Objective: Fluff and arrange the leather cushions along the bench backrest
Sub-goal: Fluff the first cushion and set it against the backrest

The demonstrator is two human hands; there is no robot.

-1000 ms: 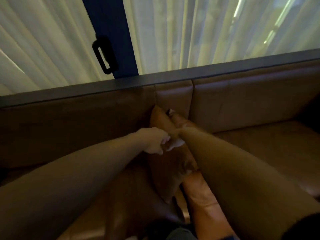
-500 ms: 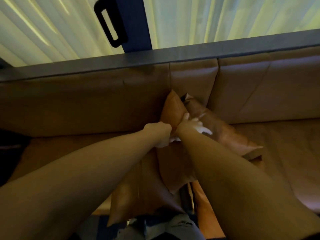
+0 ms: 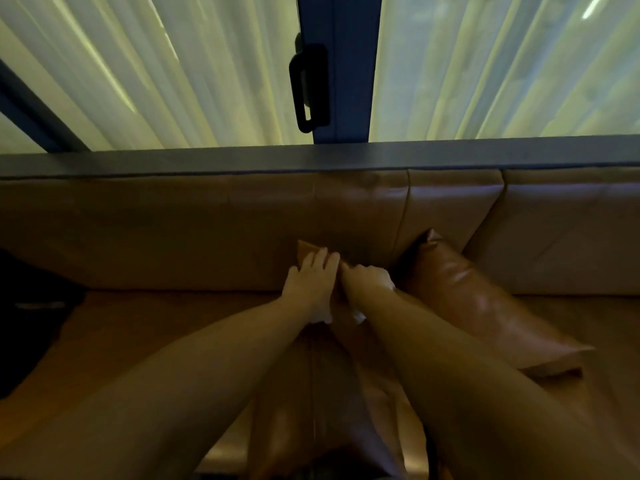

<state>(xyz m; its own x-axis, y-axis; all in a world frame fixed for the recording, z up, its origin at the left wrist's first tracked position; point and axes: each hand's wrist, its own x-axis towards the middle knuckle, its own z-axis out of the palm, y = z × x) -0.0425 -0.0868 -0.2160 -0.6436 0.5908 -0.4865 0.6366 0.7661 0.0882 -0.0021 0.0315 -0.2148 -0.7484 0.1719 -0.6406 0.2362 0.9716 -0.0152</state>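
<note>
Cushions now parted: right cushion (image 3: 485, 306) left leaning on the backrest (image 3: 173, 230), both hands shifted left onto the other.
Left hand (image 3: 311, 282) lies flat, fingers spread, on the near cushion (image 3: 304, 251) at its top corner against the backrest; right hand (image 3: 367, 278) is curled on its upper edge. One cushion looks placed, this one mid-adjustment; further cushions unseen. No writing or labels legible.

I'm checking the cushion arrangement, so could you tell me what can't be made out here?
Head view only:
- Held cushion: mostly hidden by both forearms.
- Right hand grip: fingers curl out of sight.
- Right cushion: lower edge behind the right forearm.
- Dark item at left: too dim to identify.
</note>
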